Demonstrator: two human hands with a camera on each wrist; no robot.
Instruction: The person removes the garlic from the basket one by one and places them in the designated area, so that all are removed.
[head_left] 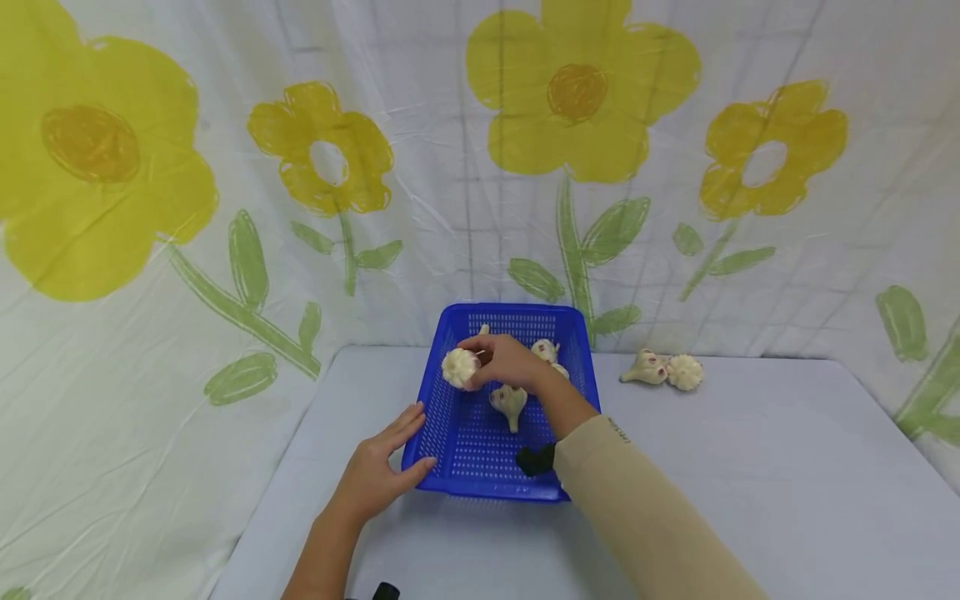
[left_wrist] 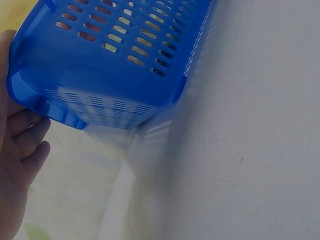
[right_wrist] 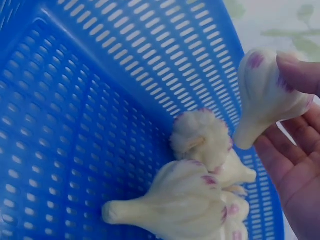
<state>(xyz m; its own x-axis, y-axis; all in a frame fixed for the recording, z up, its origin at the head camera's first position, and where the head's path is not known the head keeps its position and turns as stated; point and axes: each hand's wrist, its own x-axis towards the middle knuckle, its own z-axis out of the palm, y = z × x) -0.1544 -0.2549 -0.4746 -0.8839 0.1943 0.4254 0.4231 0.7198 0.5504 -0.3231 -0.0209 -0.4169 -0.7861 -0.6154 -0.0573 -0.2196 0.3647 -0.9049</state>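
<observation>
While pinching the bulb (head_left: 460, 368) over the basket (head_left: 495, 490), near its left wall, with the right hand (head_left: 506, 362), keep the left hand (head_left: 378, 467) spread against its rim. Lowering or lifting — probably best go slowly, clear of the other bulbs (head_left: 510, 402). Find no brand, only lettering on the sleeve (head_left: 637, 492) — too small to read.

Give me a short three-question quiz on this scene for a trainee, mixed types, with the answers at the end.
1. What does the right hand hold? A) a spoon B) a garlic bulb C) a cup
2. True or false: the left hand touches the blue basket.
3. Fill in the number: outside the basket, ____ loose bulbs lie on the table.

Key: 1. B; 2. true; 3. two.
</observation>
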